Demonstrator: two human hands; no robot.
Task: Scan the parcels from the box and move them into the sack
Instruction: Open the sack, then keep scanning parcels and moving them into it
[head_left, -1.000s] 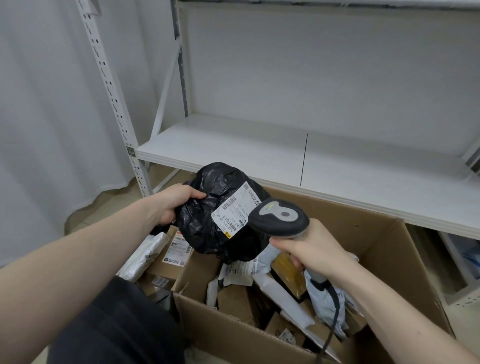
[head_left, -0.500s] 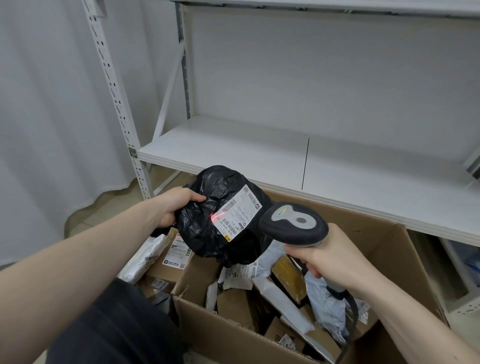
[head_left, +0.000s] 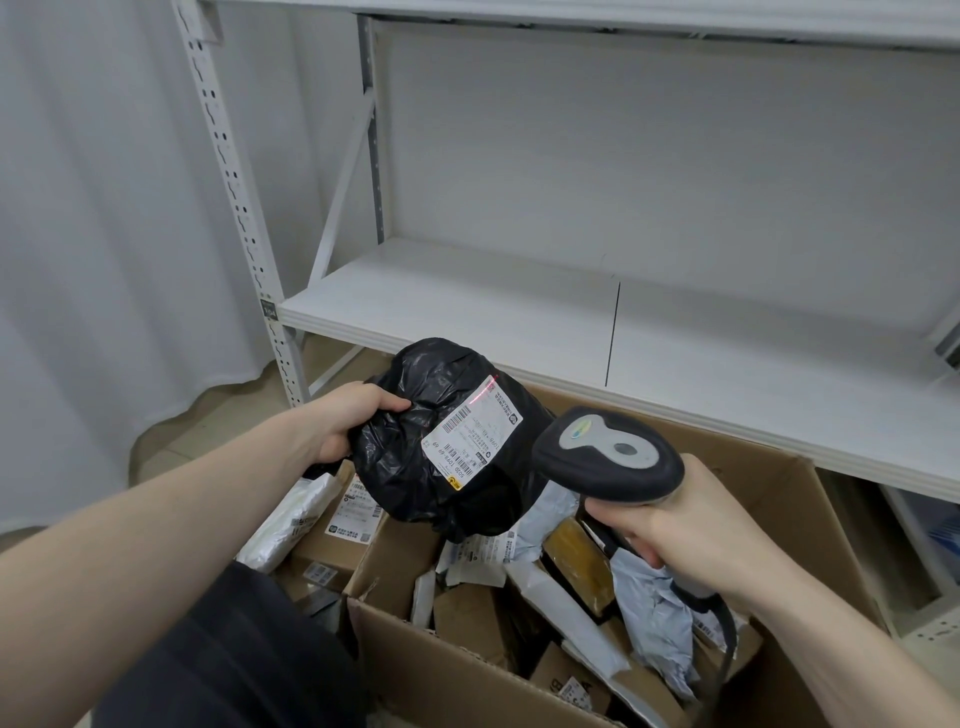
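Gripping crinkled black plastic parcel (head_left: 447, 441), left hand (head_left: 345, 421).

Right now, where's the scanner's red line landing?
Head view, centre: the red line falls across the top corner of the white label on the black parcel, held by the left hand above the box, left of the scanner.

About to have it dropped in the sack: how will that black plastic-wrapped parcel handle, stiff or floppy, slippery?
The black parcel is probably soft: its wrinkled film bunches where the left hand grips it. Likely light, since one hand holds it up. The glossy plastic may be slippery, so gripping a fold seems safer.
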